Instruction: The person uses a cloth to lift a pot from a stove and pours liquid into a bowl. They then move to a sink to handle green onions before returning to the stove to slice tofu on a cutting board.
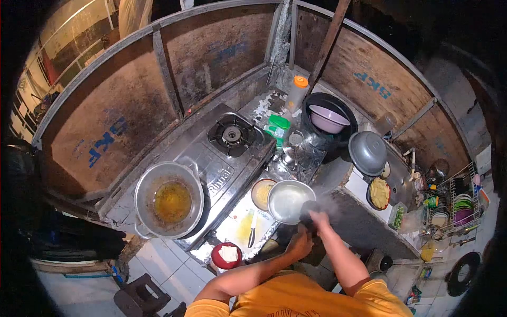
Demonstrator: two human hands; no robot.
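A metal saucepan (288, 199) with pale, cloudy liquid in it is in front of me, beside the stove. My right hand (319, 220) is closed at the pan's right edge, around a dark piece that looks like its handle or a cloth. Just below it, my left hand (300, 244) has its fingers curled; whatever they hold is hidden. Steam blurs the area right of the pan. Touching the pan's left side is a small bowl (261, 194) of yellowish food. A knife (252, 232) lies on a white, yellow-stained board (236, 224).
On the two-burner stove (211, 178), a large pot (141, 203) holds yellow oil; the rear burner (232, 135) is bare. A red bowl (216, 259) stands at the near edge. Right are a basin (328, 120), an upturned pot (368, 153), a bowl of yellow food (379, 193) and a dish rack (463, 185).
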